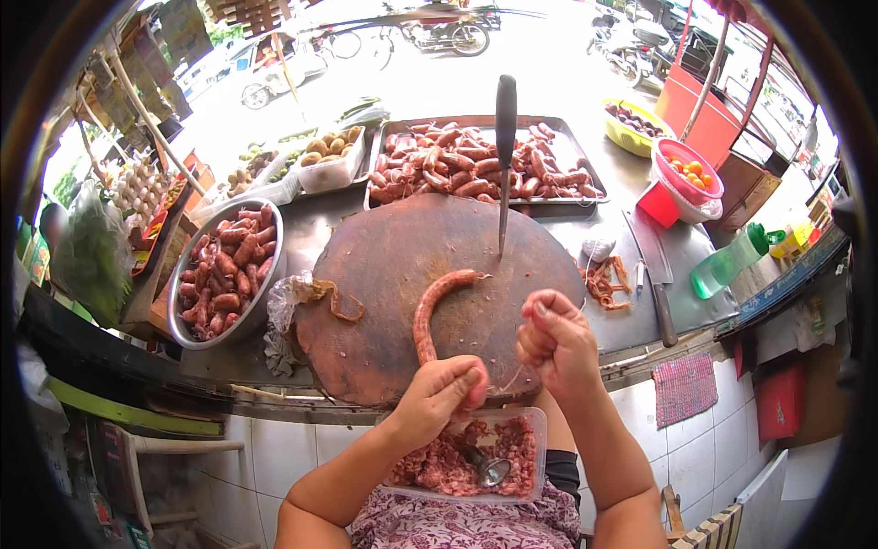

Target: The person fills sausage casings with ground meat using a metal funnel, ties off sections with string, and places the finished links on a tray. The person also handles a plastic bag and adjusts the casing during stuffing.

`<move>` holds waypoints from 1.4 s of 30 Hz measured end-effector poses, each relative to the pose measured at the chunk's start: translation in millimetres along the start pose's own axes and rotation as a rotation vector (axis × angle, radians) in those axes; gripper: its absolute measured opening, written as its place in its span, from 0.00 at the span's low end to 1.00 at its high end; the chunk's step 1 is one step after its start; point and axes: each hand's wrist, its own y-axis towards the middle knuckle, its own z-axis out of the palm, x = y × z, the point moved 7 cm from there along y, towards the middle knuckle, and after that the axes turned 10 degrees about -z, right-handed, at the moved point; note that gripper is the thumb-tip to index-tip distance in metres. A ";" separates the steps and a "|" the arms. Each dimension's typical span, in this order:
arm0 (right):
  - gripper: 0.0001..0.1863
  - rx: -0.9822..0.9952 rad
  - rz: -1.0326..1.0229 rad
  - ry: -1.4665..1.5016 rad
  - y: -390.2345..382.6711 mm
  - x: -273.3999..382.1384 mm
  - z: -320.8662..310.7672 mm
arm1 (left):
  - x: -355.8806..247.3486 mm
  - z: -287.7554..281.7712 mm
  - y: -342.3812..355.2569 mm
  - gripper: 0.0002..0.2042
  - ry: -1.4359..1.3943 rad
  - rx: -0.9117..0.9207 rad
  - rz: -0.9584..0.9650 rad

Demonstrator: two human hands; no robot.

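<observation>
A long raw sausage (426,320) curves across the round wooden chopping block (366,256). Its near end runs into my left hand (445,389), which is closed around it. Raised above the block's right front, my right hand (556,343) is closed in a pinch. A thin pale string (514,380) stretches between the two hands. Below them, in my lap, rests a clear plastic tub (540,457) of minced meat (421,467) with a metal spoon (492,470) in it. A dark-handled knife (505,137) stands upright, its tip in the block.
Behind the block lies a metal tray (585,206) of sausages; a metal bowl (178,311) of more stands left. To the right are a cleaver (654,265), a ball of string (598,249), a green bottle (727,265) and a pink basket (686,174). A plastic bag (282,311) touches the block's left.
</observation>
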 end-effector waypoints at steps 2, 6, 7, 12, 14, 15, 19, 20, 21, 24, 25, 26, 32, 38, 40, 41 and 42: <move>0.06 -0.271 -0.195 -0.256 2.4 21.4 -23.1 | -10.4 -12.5 -7.8 0.17 0.003 -0.080 0.091; 0.06 -0.204 -0.306 -0.100 15.5 35.4 -40.4 | 3.9 -6.8 -3.9 0.20 0.340 -0.126 -0.024; 0.06 -0.283 -0.239 -0.121 14.7 27.8 -51.0 | 5.6 -4.0 -2.2 0.20 0.430 -0.126 -0.022; 0.04 -0.295 -0.411 -0.006 12.4 54.5 -78.1 | -4.9 -50.7 10.4 0.20 0.354 -0.387 -0.064; 0.04 -0.266 -0.501 -0.207 17.5 69.5 -85.5 | -15.8 -51.4 31.3 0.16 0.545 -0.330 0.083; 0.04 -0.175 -0.563 -0.510 22.5 74.5 -80.5 | -22.5 -55.3 43.3 0.14 0.510 -0.316 0.165; 0.03 0.077 -0.881 -1.555 38.5 77.6 -53.6 | -44.2 -74.5 105.1 0.03 0.539 -0.341 0.299; 0.02 0.169 -0.905 -1.789 44.4 70.5 -47.2 | -41.8 -83.3 122.9 0.02 0.509 -0.347 0.210; 0.01 0.181 -0.871 -1.797 51.7 70.6 -48.5 | -40.7 -90.1 138.9 0.02 0.472 -0.337 0.167; 0.02 0.082 -0.990 -1.971 72.0 74.0 -48.6 | -34.4 -101.0 183.1 0.02 0.478 -0.344 0.063; 0.04 0.053 -0.967 -1.983 83.5 70.8 -52.4 | -34.9 -99.6 191.8 0.02 0.507 -0.325 0.093; 0.05 0.037 -0.840 -2.047 95.7 63.7 -60.9 | -29.1 -105.0 197.1 0.03 0.576 -0.396 -0.007; 0.04 0.158 -0.768 -1.907 79.7 50.0 -63.9 | -28.6 -90.1 152.4 0.08 0.870 -0.413 -0.109; 0.03 0.424 -0.578 -1.633 20.7 42.6 -0.7 | -49.6 -18.5 69.6 0.14 1.123 -0.403 0.605; 0.04 0.444 -0.497 -1.426 15.3 37.2 2.7 | -22.7 -17.5 70.7 0.15 0.738 -0.210 0.240; 0.04 0.421 -0.419 -1.254 17.8 34.2 -3.1 | -12.7 -19.5 69.6 0.12 0.625 -0.195 0.123; 0.05 0.423 -0.339 -1.076 19.7 28.7 -9.8 | -7.0 -15.1 67.6 0.13 0.270 -0.066 0.114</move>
